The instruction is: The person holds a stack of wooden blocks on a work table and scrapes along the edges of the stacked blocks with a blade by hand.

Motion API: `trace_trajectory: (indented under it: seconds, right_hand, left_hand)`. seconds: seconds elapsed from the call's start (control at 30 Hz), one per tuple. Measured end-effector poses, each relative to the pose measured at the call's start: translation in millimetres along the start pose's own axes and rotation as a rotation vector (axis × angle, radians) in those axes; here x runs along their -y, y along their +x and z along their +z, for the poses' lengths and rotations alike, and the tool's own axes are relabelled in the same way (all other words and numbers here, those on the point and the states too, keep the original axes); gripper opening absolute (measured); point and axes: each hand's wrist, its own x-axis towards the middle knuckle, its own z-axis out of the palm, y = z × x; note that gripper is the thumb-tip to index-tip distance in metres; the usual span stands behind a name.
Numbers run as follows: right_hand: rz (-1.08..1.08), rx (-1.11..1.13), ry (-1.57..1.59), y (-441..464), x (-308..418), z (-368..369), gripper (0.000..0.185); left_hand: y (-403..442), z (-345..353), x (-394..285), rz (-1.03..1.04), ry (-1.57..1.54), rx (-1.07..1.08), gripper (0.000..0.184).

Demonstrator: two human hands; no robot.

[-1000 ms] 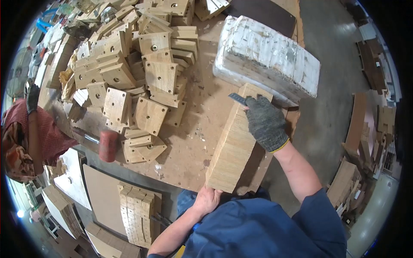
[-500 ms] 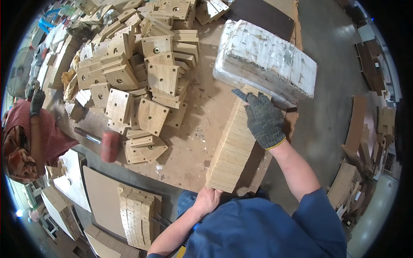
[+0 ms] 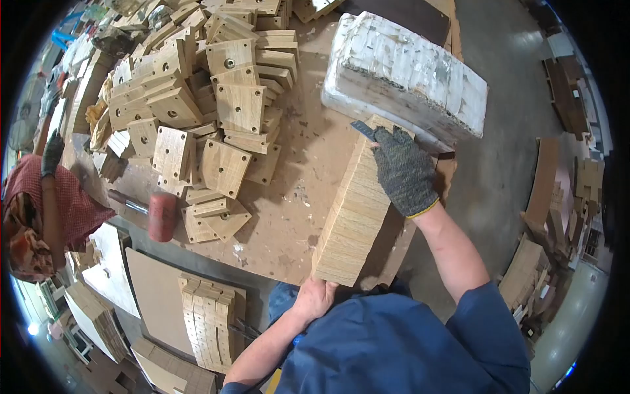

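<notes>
A long row of wood-grain pieces (image 3: 351, 210), pressed face to face, lies across the table's near right part. My bare left hand (image 3: 315, 299) holds its near end, the fingertips partly hidden there. At the far end, my right hand (image 3: 405, 172) wears a dark grey knit glove with a yellow cuff. It is closed around a small flat blue-grey strip-like tool (image 3: 363, 130), which sticks out past the thumb over the row's top left edge. Most of the tool is hidden by the glove, so its kind cannot be told.
Behind the row stands a white, scuffed, wrapped block (image 3: 407, 72). Drilled wooden plates (image 3: 239, 108) are heaped on the table (image 3: 282, 249) at left. A red-headed mallet (image 3: 161, 217) lies near the left edge. Another person's gloved hand (image 3: 52, 154) shows at far left.
The camera view has shifted slightly. My hands keep nearly the same places on the row. At far left, the other person's gloved hands have moved apart, with a pale piece between them.
</notes>
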Motion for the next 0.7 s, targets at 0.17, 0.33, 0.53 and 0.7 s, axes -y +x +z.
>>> trace_trajectory:
  seconds: [0.17, 0.33, 0.53, 0.7]
  right_hand:
    - [-0.041, -0.064, -0.011, -2.2, -4.3, 6.4, 0.018]
    - [-0.041, -0.044, 0.017, -1.4, -3.3, 6.2, 0.018]
    - [0.11, 0.085, 0.099, 1.2, 2.0, -0.4, 0.021]
    - [0.031, 0.046, 0.073, -0.6, -4.2, 6.3, 0.022]
  left_hand:
    - [-1.0, -0.6, -1.5, -0.025, -0.002, 0.013, 0.045]
    - [-0.7, -0.9, -1.2, -0.04, -0.012, 0.032, 0.045]
    - [-1.9, -1.0, -2.6, -0.046, -0.011, 0.007, 0.045]
    - [-1.5, -1.3, -1.8, -0.056, -0.008, 0.031, 0.044]
